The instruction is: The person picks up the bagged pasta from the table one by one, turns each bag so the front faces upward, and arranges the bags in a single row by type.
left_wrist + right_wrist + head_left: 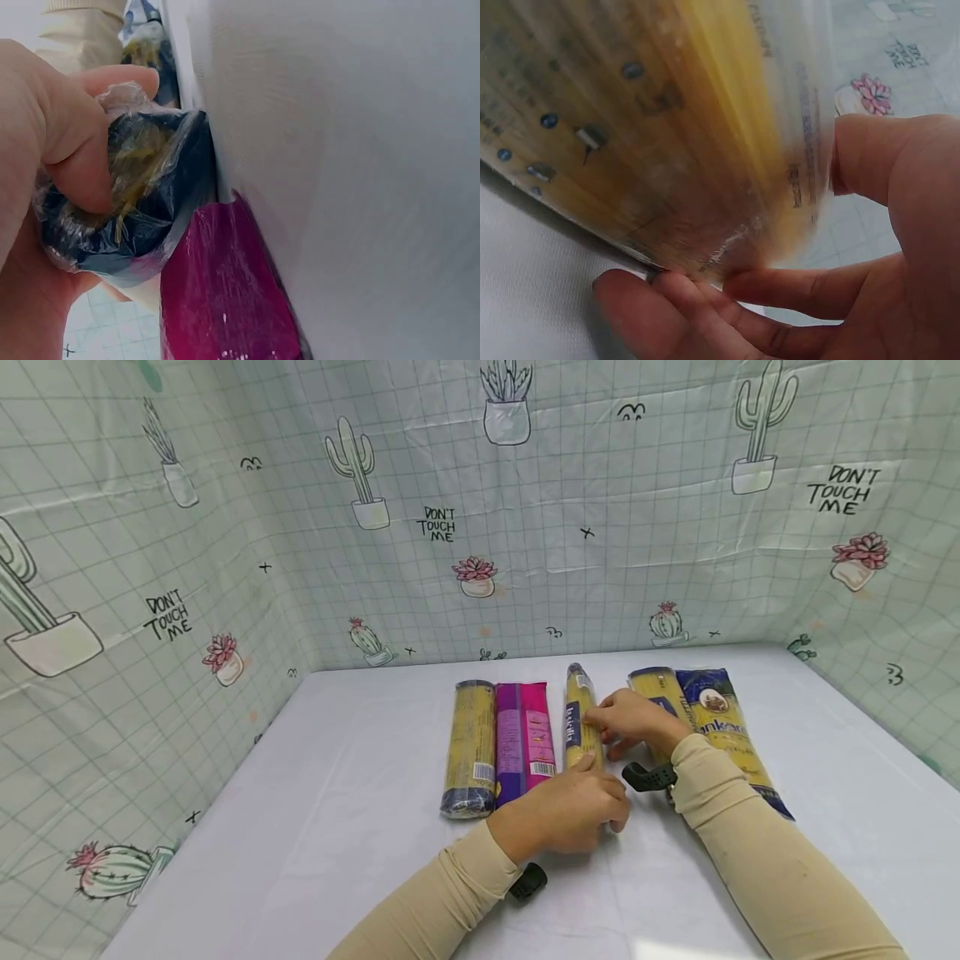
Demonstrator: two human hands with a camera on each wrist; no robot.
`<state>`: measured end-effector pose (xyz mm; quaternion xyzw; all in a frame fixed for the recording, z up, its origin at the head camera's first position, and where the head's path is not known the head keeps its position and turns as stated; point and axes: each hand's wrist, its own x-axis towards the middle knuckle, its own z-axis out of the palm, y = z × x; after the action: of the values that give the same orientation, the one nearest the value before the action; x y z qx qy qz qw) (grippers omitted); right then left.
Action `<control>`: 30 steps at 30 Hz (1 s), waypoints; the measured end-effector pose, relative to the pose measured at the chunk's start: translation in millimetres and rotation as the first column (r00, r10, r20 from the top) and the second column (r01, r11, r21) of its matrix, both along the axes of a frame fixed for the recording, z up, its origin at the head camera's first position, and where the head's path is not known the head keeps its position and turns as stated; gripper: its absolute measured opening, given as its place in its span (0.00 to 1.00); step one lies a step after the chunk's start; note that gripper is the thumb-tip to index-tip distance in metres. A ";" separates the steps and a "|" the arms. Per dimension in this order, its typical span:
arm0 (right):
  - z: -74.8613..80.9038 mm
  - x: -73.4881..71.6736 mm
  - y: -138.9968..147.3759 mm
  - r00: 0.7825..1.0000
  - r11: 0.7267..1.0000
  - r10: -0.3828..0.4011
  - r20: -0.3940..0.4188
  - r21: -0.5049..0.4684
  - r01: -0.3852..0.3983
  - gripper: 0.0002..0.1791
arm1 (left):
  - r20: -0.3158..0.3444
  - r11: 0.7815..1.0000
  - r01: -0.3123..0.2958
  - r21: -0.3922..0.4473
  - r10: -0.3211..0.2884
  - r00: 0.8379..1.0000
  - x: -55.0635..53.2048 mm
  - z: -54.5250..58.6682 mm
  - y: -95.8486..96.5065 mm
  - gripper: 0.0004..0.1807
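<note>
Along the far edge of the white bench [360,752] I see a creased, pale grey-green sheet [637,568] hanging like a wall, gridded with thin lines and printed with potted cacti [371,515], pink succulents [477,585] and black "DON'T TOUCH ME" lettering [438,526]. Matching sheeting [112,735] flanks the left and right edges. A bright patch of light [675,951] lies on the near side.

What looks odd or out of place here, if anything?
Only the middle pasta pack: the left hand and right hand hold it apparently on edge, while the other packs lie flat. No spill shows.
</note>
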<state>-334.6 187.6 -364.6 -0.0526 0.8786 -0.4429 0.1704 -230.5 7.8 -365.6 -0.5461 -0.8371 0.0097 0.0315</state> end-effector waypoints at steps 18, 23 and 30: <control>2.7 -1.2 12.2 1.000 0.999 0.028 0.000 -0.031 -0.028 0.19 | -0.103 0.985 -0.126 0.116 0.138 0.985 -4.8 3.0 -13.8 0.33; 1.1 -2.2 18.6 0.999 0.997 0.046 0.006 -0.059 -0.045 0.21 | -0.050 0.930 -0.366 0.034 0.368 0.929 -6.0 2.7 -13.1 0.46; -0.9 -3.7 23.1 0.999 0.994 0.051 0.018 -0.094 -0.049 0.19 | -0.001 0.905 -0.425 -0.030 0.425 0.905 -7.8 -0.8 -13.3 0.42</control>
<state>-338.3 210.7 -365.5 -0.0781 0.8536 -0.4795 0.1878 -238.3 -5.5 -366.4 -0.3513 -0.9357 0.0271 0.0183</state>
